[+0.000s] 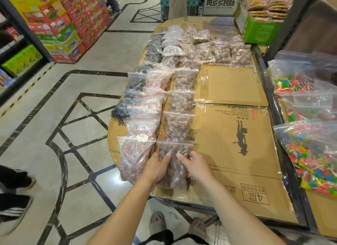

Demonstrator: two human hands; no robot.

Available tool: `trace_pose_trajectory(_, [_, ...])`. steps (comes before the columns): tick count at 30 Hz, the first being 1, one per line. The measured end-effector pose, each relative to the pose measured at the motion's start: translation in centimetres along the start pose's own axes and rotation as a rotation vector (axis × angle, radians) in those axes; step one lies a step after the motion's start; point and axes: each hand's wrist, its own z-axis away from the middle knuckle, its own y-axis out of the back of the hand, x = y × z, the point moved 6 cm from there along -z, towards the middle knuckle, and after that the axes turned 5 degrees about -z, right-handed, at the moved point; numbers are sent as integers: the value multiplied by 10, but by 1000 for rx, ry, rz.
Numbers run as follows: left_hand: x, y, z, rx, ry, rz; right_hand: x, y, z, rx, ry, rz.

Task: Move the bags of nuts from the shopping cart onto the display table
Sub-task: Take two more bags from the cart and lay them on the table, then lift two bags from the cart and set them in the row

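Observation:
A clear zip bag of dark brown nuts (173,149) lies at the near end of a row on the cardboard-covered display table (235,135). My left hand (157,167) rests on its left side and my right hand (196,164) on its right side, fingers pressing on the plastic. Beside it on the left lies a bag of reddish nuts (135,159) with a price sticker. Several more nut bags (180,100) run away from me in three rows, dark ones at the left edge. No shopping cart is in view.
Bags of colourful candy (313,153) fill the bin at the right. A green box of biscuits (262,28) stands at the table's far right. Stacked cartons (73,22) line the aisle on the left. Another person's legs (14,195) are at the lower left.

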Motion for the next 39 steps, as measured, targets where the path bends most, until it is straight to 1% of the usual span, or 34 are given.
trace_pose_trajectory(7, [-2, -6, -7, 3, 28, -60, 10, -1, -9, 3, -18, -23])
trace_pose_trajectory(11, [2, -5, -4, 14, 17, -160, 8, 3, -7, -13, -26, 9])
trace_pose_trajectory(16, [19, -2, 15, 20, -30, -276, -9, 16, 5, -64, -17, 159])
trace_pose_trajectory(20, [33, 0, 29, 14, -60, -417, -18, 36, 13, -80, 19, 359])
trace_pose_trajectory(23, [44, -2, 35, 37, -132, -574, -27, 52, 23, -64, 92, 532])
trace_pose_trajectory(27, [67, -16, 51, 33, -222, -846, -38, 76, 42, 10, 162, 686])
trace_pose_trajectory(32, [100, -39, 66, 45, -368, -1045, -40, 104, 68, 110, 151, 783])
trace_pose_trajectory(39, [121, -75, 88, 27, -616, -1245, -15, 128, 124, 300, 37, 782])
